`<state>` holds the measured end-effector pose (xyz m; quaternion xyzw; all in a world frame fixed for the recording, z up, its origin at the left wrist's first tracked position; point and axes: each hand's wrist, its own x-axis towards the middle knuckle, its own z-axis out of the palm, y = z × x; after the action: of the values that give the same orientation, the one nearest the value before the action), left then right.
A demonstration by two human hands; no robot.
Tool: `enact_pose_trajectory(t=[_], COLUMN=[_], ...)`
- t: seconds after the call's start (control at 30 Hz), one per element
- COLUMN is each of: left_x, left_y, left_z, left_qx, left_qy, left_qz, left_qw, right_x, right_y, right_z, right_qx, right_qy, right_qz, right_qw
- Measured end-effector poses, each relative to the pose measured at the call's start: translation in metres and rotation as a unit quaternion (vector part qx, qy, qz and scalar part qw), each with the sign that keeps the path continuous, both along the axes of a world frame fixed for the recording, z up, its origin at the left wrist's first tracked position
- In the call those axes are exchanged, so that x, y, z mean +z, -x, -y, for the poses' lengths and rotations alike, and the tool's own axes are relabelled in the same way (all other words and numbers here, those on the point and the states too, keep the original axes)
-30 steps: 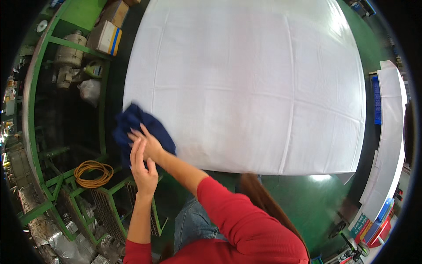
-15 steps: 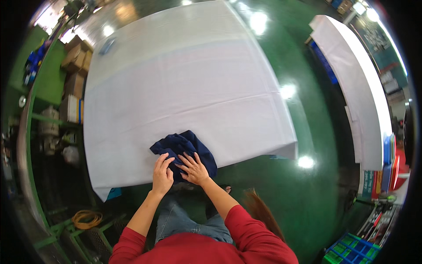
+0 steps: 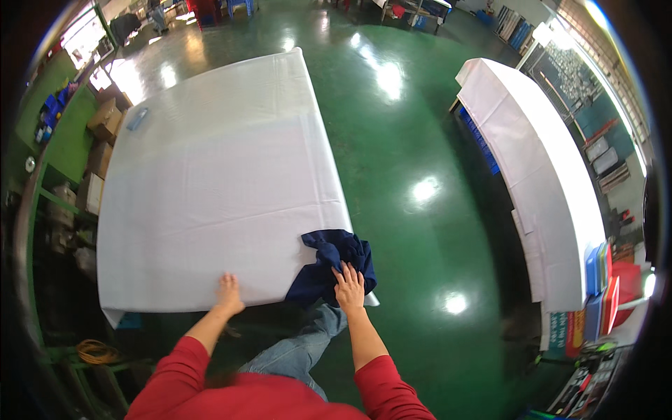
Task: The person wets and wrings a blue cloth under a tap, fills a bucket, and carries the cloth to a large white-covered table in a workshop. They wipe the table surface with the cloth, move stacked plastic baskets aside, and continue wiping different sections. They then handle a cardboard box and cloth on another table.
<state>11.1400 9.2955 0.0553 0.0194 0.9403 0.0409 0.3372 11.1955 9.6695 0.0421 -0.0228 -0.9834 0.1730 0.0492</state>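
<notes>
A crumpled navy blue cloth [image 3: 323,269] lies on the near right corner of a large table covered with a white sheet [image 3: 217,182], partly hanging over the edge. My right hand [image 3: 349,287] presses on this cloth from above, its fingers spread and laid flat. Farther left, my left hand [image 3: 229,292] rests at the table's near edge, palm down, apart from the cloth. It holds nothing that I can see, and its fingers are slightly blurred.
A small clear bluish object [image 3: 137,119] lies at the table's far left. Cardboard boxes [image 3: 105,119] stand beyond its left side. On the right, across the green floor [image 3: 399,231], is a long white-covered table [image 3: 539,175] with colored bins [image 3: 598,269] at its near end.
My right hand and the navy cloth have moved right to the table's corner. My left hand has come off the cloth onto the near edge. My body and view have shifted right.
</notes>
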Motion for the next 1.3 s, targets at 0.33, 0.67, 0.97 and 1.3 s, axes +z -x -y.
enact_pose_trajectory(t=[0.33, 0.67, 0.97, 1.3], left_x=[0.006, 0.007, -0.041, 0.014], left_y=[0.058, 0.094, 0.056, 0.595], left_z=[-0.071, -0.388, -0.432, -0.484], left_qx=[0.086, 0.1, 0.222, 0.113], left_qy=[0.241, -0.286, -0.086, -0.16], left_qz=[0.145, -0.236, 0.2, -0.041], left_qw=[0.956, 0.923, 0.95, 0.98], right_x=[0.031, 0.025, 0.041, 0.06], right_y=[-0.118, -0.042, 0.392, 0.694], right_z=[-0.37, -0.662, -0.576, -0.592], right_qx=[-0.288, -0.22, 0.09, 0.048], right_qy=[-0.048, -0.177, -0.085, -0.074], right_qz=[0.516, 0.636, 0.319, 0.34], right_qw=[0.805, 0.718, 0.94, 0.936])
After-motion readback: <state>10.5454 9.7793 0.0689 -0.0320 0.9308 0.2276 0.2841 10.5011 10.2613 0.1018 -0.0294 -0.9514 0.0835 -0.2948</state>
